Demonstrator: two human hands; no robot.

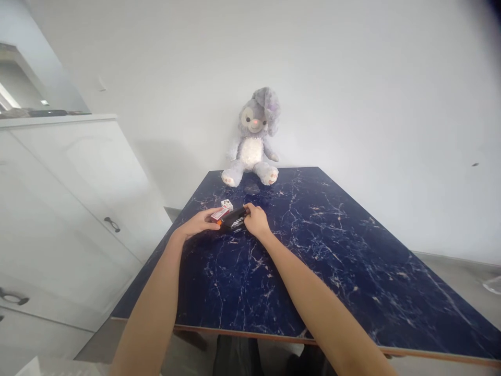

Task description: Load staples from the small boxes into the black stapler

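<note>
Two forearms [156,292] reach forward, converging

Left hand [199,223] grips a red-and-white box [219,214]; right hand [257,220], fingers curled, clasps a black object [231,219] beside it, over the dark-blue surface [332,250], near the plush toy [251,149].

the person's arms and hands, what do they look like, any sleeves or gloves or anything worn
The left hand and right hand wear no gloves. The left forearm and right forearm are bare and slim, with no sleeve in view. No watch, bracelet or marking shows at either wrist; the fingers are too small to rule out a ring.
</note>
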